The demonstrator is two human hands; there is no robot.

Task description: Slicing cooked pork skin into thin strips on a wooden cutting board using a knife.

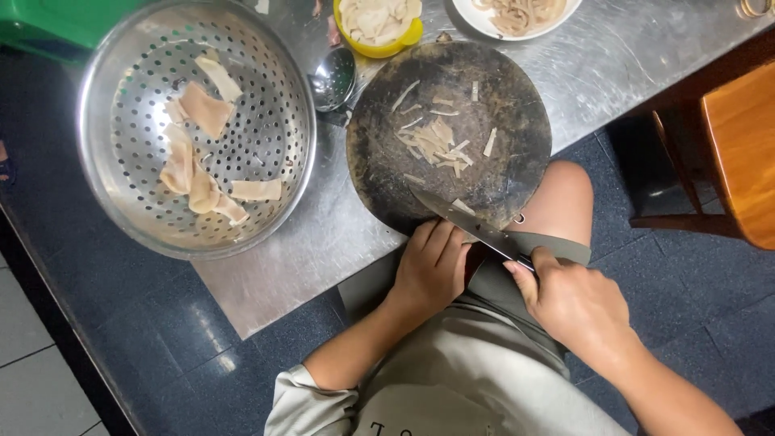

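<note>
Gripping a knife (472,224), right hand (575,303); left hand (433,266) curled, touching its blade.

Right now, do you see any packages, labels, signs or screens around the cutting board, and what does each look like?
No packages, signs or screens are in view.
Shirt print: dark lettering on the person's pale shirt, bottom edge of the picture, mostly cut off.
Green container: top left corner behind the metal colander, plain green, no label showing.

Metal colander (266,73), ladle (333,78), yellow bowl (408,36), wooden chair (739,153)
</note>
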